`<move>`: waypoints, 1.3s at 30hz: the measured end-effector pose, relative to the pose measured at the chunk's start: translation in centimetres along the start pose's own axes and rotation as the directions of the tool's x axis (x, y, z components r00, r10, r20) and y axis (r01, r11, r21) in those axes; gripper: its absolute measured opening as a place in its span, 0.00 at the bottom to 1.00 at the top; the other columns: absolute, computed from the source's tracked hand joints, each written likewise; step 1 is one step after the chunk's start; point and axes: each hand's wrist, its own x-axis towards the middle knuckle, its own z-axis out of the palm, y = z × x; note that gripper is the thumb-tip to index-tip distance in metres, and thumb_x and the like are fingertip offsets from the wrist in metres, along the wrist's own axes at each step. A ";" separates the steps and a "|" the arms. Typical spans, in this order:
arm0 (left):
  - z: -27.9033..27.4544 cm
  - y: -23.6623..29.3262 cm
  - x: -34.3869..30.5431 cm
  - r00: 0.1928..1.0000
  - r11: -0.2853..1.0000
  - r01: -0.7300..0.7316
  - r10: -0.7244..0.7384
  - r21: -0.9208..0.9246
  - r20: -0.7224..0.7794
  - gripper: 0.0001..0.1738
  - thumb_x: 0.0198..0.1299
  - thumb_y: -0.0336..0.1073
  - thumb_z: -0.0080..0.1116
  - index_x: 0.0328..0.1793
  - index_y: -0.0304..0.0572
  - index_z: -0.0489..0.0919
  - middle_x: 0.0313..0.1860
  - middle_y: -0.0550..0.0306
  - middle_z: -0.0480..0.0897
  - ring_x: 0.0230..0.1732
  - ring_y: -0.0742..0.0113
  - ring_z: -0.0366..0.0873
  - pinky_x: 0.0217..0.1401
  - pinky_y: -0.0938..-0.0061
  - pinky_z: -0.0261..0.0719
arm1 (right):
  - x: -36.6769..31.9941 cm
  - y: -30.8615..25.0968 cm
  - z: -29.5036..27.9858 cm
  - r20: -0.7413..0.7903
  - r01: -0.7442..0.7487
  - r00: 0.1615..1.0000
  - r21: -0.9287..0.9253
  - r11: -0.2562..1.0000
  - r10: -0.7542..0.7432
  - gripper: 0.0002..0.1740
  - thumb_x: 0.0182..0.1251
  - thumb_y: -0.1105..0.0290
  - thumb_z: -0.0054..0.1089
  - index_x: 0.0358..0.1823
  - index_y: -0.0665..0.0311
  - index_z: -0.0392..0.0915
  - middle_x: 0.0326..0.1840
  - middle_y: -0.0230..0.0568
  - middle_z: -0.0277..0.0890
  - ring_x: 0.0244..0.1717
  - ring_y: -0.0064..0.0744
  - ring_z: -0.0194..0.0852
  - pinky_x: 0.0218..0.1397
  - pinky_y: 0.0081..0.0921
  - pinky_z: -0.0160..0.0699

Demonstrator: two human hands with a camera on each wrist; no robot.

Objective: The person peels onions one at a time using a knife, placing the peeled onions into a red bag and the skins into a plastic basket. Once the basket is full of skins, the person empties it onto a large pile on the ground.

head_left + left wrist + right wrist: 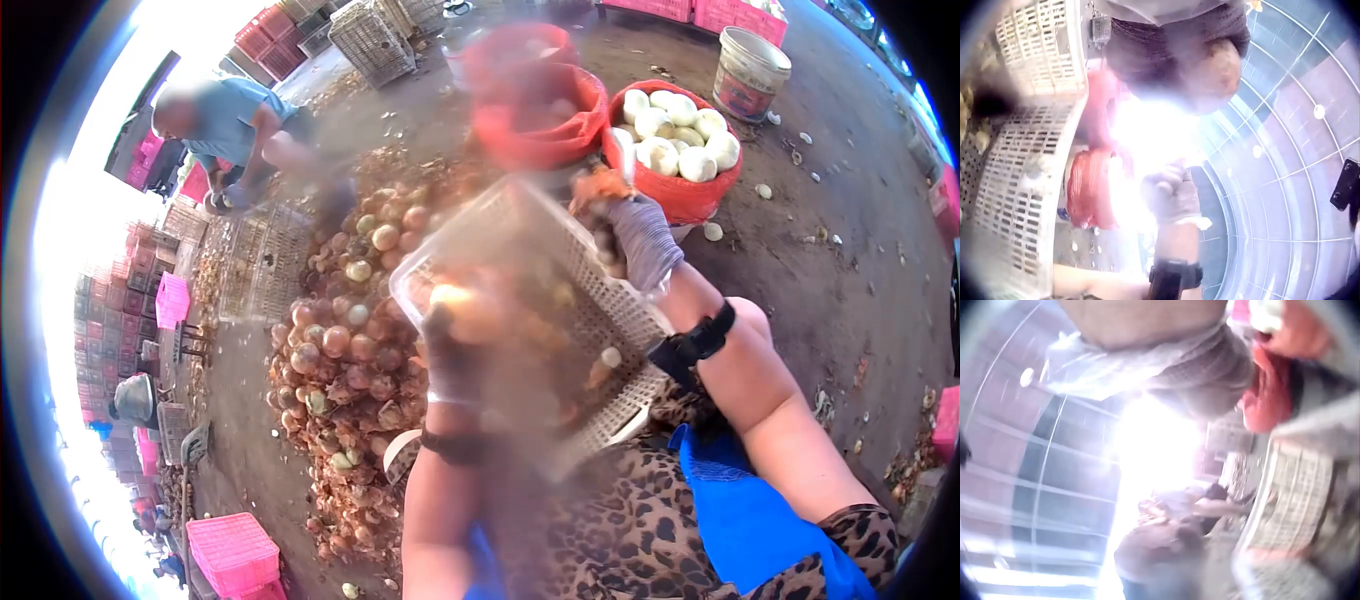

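Note:
In the left wrist view my gloved left hand [1160, 59] grips a brown-skinned onion [1222, 69]. Seen from the head, that left hand [452, 365] is blurred over a white plastic crate [625, 310], which lies tilted across my lap with blurred onions inside. My right hand [645, 240], in a grey glove, is above the crate's far right edge with its fingers curled. At those fingers is an orange-brown thing [600, 187], too blurred to tell its kind. Just beyond stands a red-lined bucket of peeled white onions [655, 155].
A large heap of unpeeled onions [360, 350] spreads on the ground to the left. Behind the crate is another red-lined bucket [540, 120]. Another person [225, 125] bends over at the upper left. A white bucket [750, 75] and pink crates [235, 550] stand farther off.

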 end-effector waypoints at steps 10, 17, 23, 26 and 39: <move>-0.6 3.2 -1.4 0.934 0.688 -0.227 0.354 0.689 -0.046 0.50 0.43 0.64 0.70 0.63 0.36 0.64 0.51 0.51 0.73 0.51 0.61 0.76 0.54 0.67 0.80 | -5.1 5.8 3.4 0.522 0.499 0.853 -0.816 0.291 0.001 0.12 0.60 0.65 0.58 0.44 0.59 0.81 0.32 0.49 0.81 0.34 0.43 0.81 0.39 0.33 0.78; 0.3 2.9 -2.2 0.853 0.395 -0.147 0.515 0.907 -0.086 0.55 0.40 0.61 0.74 0.67 0.35 0.60 0.50 0.55 0.72 0.49 0.67 0.73 0.53 0.74 0.77 | -5.4 5.4 4.4 0.486 0.443 0.865 -0.856 0.269 0.122 0.14 0.60 0.67 0.57 0.47 0.55 0.82 0.36 0.53 0.80 0.36 0.50 0.81 0.41 0.36 0.78; -3.4 3.6 -1.3 0.788 0.075 -0.314 0.577 0.946 0.216 0.53 0.44 0.57 0.71 0.70 0.36 0.58 0.51 0.55 0.72 0.50 0.66 0.73 0.52 0.74 0.77 | -5.4 5.3 4.1 0.448 0.421 0.882 -0.888 0.182 0.146 0.08 0.54 0.67 0.60 0.35 0.57 0.81 0.29 0.50 0.79 0.33 0.52 0.79 0.38 0.41 0.77; 0.2 2.3 -2.5 0.852 0.369 -0.234 0.524 0.899 0.006 0.51 0.45 0.56 0.69 0.70 0.37 0.58 0.53 0.53 0.71 0.54 0.63 0.72 0.57 0.68 0.76 | -5.7 2.8 5.8 0.366 0.366 0.910 -0.930 0.035 0.195 0.09 0.52 0.65 0.62 0.34 0.59 0.81 0.28 0.50 0.79 0.33 0.53 0.79 0.38 0.42 0.77; -3.1 1.6 -2.7 0.999 0.999 -0.041 0.041 0.009 -0.025 0.46 0.49 0.61 0.58 0.67 0.36 0.61 0.57 0.46 0.70 0.55 0.53 0.72 0.60 0.58 0.72 | -4.7 4.2 4.7 0.399 0.411 0.905 -0.910 -0.060 0.148 0.14 0.50 0.59 0.67 0.33 0.60 0.80 0.27 0.50 0.80 0.34 0.51 0.81 0.38 0.43 0.78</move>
